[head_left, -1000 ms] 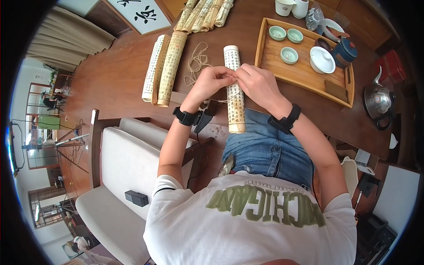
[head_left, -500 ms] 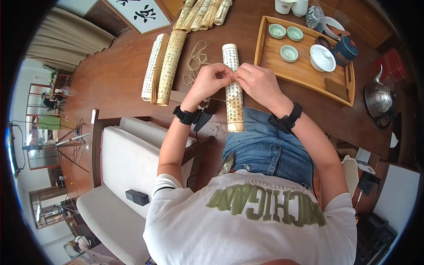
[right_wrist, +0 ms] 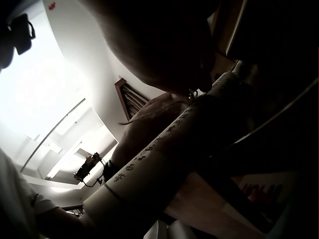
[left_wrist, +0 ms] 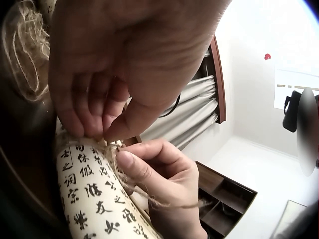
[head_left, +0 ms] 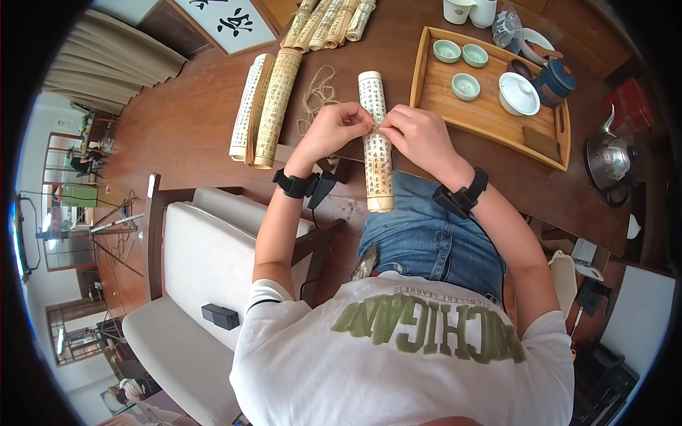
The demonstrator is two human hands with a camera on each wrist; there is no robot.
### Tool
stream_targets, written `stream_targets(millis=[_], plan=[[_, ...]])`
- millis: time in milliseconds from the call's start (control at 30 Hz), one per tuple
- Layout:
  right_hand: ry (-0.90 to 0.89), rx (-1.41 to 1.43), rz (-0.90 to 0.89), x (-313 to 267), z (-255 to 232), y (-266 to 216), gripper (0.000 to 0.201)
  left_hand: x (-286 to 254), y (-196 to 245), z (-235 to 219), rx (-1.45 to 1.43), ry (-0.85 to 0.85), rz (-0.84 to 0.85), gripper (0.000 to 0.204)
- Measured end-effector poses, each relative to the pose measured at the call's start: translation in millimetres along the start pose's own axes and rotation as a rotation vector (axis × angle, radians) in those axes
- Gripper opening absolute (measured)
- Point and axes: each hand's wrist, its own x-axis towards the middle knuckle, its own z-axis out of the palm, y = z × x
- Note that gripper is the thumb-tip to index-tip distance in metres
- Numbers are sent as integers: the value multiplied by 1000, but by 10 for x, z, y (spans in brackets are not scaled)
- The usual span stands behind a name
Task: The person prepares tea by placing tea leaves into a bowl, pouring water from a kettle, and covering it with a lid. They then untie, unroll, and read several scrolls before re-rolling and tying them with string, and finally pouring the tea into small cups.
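A rolled paper scroll [head_left: 378, 163] covered in written characters lies between the two hands, its lower end over the person's lap. Thin twine [left_wrist: 113, 152] crosses its middle. The left hand [head_left: 332, 133] pinches the twine between thumb and fingertips on the scroll's left side. From the other side, the right hand [head_left: 424, 140] pinches the twine too, and a loose end trails past its thumb in the left wrist view. In the dark right wrist view the scroll [right_wrist: 149, 164] runs diagonally, with most finger detail lost in shadow.
Left of the hands are a loose twine coil [head_left: 320, 92] and thicker scrolls [head_left: 273, 110]; several more scrolls [head_left: 327, 25] lie at the far edge. A wooden tray [head_left: 490, 128] with cups and a lidded bowl stands right, beside a metal kettle [head_left: 609, 162].
The scroll's upper end has shifted slightly left. Both hands stay at its middle, their fingertips drawing slightly apart over the twine.
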Motion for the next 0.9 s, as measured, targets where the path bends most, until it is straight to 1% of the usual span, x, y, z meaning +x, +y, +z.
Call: stream_targets(millis=[133,233,333,433,533,733,833,900], plan=[[8,1,-3,6,3,-16,10,-5,-10,-34,-1,-2,-19,10],[18,-5,-17,-12,-5,-38,10,-6,-11,-13,41,39,-34,9],[-8,3,-11,-47,-22,-47,9,-13,-72,-12,15,64,-38,8],[-22,16,15,-73,-50,-81,9,-15,-147,10,-113,126,-20,9],[-7,36,14,-100,-55,-100,9,-32,-161,3,-99,160,-30,9],[-3,93,50,-170,-85,-124,11,-48,-150,23,-3,194,-65,10],[-48,105,57,-225,-113,-98,9,-55,-119,42,60,159,-86,13],[-30,124,75,-273,-154,-91,9,-84,-90,93,149,226,-22,23]])
